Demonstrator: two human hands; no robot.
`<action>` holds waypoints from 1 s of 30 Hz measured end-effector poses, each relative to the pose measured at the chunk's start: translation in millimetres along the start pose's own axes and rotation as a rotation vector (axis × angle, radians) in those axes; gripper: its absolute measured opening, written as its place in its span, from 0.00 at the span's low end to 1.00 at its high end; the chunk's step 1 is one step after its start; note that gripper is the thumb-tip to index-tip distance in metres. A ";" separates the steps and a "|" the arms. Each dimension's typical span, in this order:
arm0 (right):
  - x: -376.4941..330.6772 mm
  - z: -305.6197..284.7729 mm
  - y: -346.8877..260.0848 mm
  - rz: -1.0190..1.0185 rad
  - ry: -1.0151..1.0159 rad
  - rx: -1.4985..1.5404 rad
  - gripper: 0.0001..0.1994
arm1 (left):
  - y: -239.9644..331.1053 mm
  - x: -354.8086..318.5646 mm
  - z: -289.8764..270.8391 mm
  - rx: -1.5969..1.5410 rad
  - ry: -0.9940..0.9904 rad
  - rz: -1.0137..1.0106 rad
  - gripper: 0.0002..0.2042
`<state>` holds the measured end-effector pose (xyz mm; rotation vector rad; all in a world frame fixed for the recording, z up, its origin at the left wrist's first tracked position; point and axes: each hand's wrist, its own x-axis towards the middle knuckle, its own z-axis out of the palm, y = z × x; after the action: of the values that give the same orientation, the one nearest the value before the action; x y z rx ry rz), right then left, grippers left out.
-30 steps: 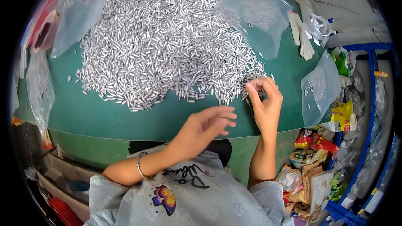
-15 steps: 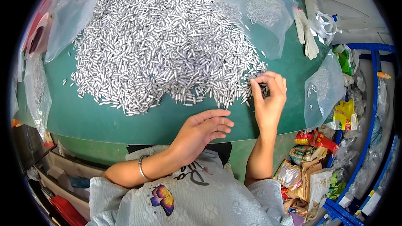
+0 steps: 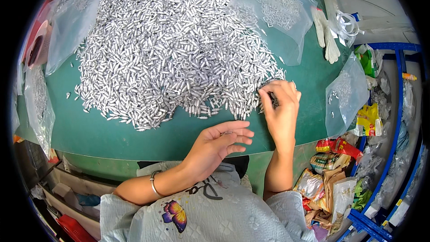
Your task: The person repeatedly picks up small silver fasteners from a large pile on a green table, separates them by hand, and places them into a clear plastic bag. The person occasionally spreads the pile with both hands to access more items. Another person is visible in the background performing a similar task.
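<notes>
In the head view, a heap of slender silvery metal pieces (image 3: 179, 45) lies on the green bench (image 3: 121, 142), its bulk toward ten o'clock from the right hand (image 3: 283, 112), their long axes pointing every way. That hand is nearer, at the heap's edge; its grip curls thumb toward forefinger — whether pinching a piece, I cannot tell. The left hand (image 3: 210, 149), at eight o'clock from it, has fingers loosely parted, its contents unclear. Dark script (image 3: 210, 192) is creased across the shirt (image 3: 237, 218); lettering on the yellow packet (image 3: 368, 118), at three o'clock, is too small to read.
</notes>
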<state>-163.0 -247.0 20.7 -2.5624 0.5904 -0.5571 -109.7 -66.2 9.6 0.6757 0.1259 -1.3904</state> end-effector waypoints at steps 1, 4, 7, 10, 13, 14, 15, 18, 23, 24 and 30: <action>-1.5 -2.4 1.8 0.016 0.027 0.055 0.05 | 1.1 0.3 2.8 0.019 0.020 0.016 0.16; -13.2 -17.6 -8.9 -0.004 -0.193 0.373 0.05 | 1.0 3.9 9.0 -0.192 0.098 0.060 0.18; -16.2 -23.2 -12.5 0.036 -0.250 0.419 0.07 | 4.7 3.4 11.8 -0.257 0.060 0.054 0.16; -14.7 -20.6 -2.2 0.060 -0.065 0.189 0.09 | -3.0 0.2 -9.4 -0.199 -0.094 -0.020 0.16; -15.2 -7.6 -8.2 -0.004 -0.122 -0.012 0.08 | -4.0 -0.4 -11.5 -0.145 -0.084 0.002 0.15; -16.3 -7.5 -3.1 0.004 -0.066 -0.010 0.08 | -2.0 -2.0 -8.5 -0.110 -0.038 0.012 0.15; -17.8 -8.7 3.2 0.012 -0.014 -0.006 0.07 | -0.2 -4.7 -2.8 -0.077 0.012 0.023 0.15; -18.2 -8.6 3.4 0.036 0.020 0.071 0.08 | -0.5 -6.0 5.2 -0.062 0.081 0.036 0.14; -12.5 5.9 -11.7 -0.121 -0.152 0.029 0.12 | -0.9 -8.6 -3.9 -0.155 0.017 -0.022 0.15; -11.5 3.4 -7.0 -0.106 -0.107 0.013 0.11 | 0.1 -10.7 -4.6 -0.153 0.014 -0.020 0.15; -3.3 7.1 -16.6 -0.091 -0.023 0.130 0.10 | 0.7 -12.3 -0.4 -0.090 0.068 -0.010 0.14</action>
<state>-157.3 -229.6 22.4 -2.4787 0.4175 -0.5767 -111.5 -55.4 15.3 0.6481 0.2451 -1.3634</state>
